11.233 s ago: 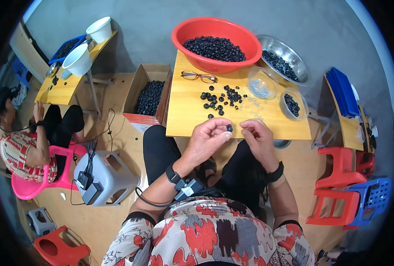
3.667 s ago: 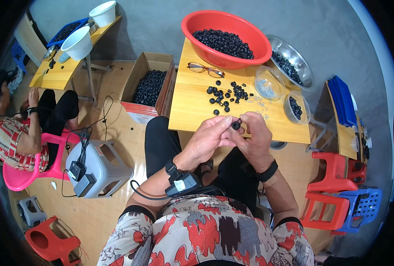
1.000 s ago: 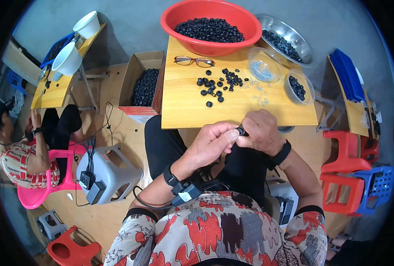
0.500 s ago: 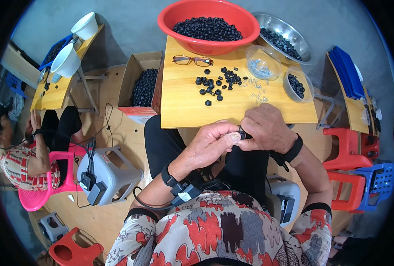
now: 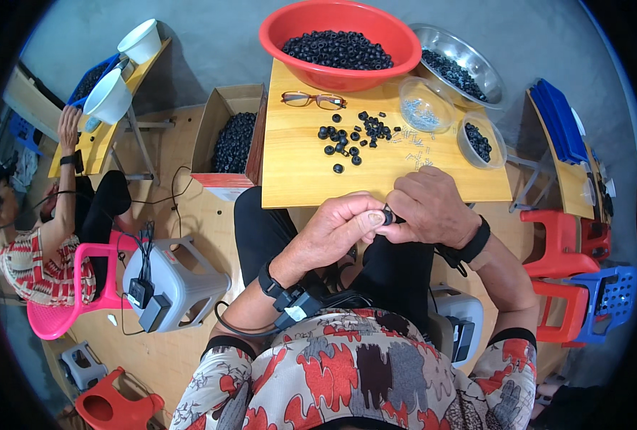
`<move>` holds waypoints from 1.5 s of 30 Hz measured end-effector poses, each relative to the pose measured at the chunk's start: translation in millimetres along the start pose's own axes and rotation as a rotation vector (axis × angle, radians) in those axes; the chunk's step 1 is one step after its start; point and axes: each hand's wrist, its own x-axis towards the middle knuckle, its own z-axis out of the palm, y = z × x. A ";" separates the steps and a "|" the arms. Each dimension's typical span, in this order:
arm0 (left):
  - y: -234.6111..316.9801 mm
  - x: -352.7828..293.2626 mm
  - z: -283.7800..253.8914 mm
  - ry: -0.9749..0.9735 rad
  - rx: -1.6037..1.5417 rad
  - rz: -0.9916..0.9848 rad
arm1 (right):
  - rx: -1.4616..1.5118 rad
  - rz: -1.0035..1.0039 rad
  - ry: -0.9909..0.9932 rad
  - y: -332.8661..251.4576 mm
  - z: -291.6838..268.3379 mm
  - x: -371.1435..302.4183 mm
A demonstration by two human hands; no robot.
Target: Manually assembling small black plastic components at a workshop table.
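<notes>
My left hand [image 5: 338,228] and my right hand [image 5: 428,208] meet above my lap, just below the front edge of a small wooden table [image 5: 297,179]. Between their fingertips they pinch one small black ring [image 5: 388,215]; both hands touch it. A loose pile of the same black rings [image 5: 350,134] lies on the table beyond my hands. Tiny pale metal parts [image 5: 413,141] are scattered to the right of the pile.
A red basin [image 5: 275,39] of black rings, a steel bowl [image 5: 490,79], two clear bowls [image 5: 424,107] and eyeglasses [image 5: 313,99] crowd the table's far side. A cardboard box [image 5: 218,118] of rings stands left. Another person [image 5: 39,236] sits at far left on a pink chair; stools surround me.
Over eleven seconds my hands stayed together at the ring above my lap. In the last second they shifted only slightly; the view tilted a little.
</notes>
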 end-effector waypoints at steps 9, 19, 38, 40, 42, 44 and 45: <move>0.4 -0.9 0.8 0.018 -0.029 -0.013 | -0.036 -0.034 0.050 -0.3 2.3 -1.3; 21.5 -6.9 15.1 -0.087 -0.004 -0.119 | 0.039 -0.066 0.042 -0.5 6.0 -15.4; 13.0 -2.6 22.8 0.054 -0.029 -0.133 | -0.019 0.042 0.077 -3.0 8.2 -23.2; 7.1 -1.6 22.5 0.103 -0.058 -0.149 | -0.038 0.068 0.056 -3.8 10.8 -25.4; 0.5 -1.0 20.2 0.095 -0.040 -0.119 | -0.055 0.095 0.035 -5.3 12.6 -25.4; 0.4 -0.8 21.5 0.112 -0.022 -0.095 | 0.012 0.118 0.077 -7.3 12.2 -22.7; 0.4 -0.6 22.1 0.125 -0.007 -0.067 | 0.012 0.116 0.075 -7.5 9.5 -21.7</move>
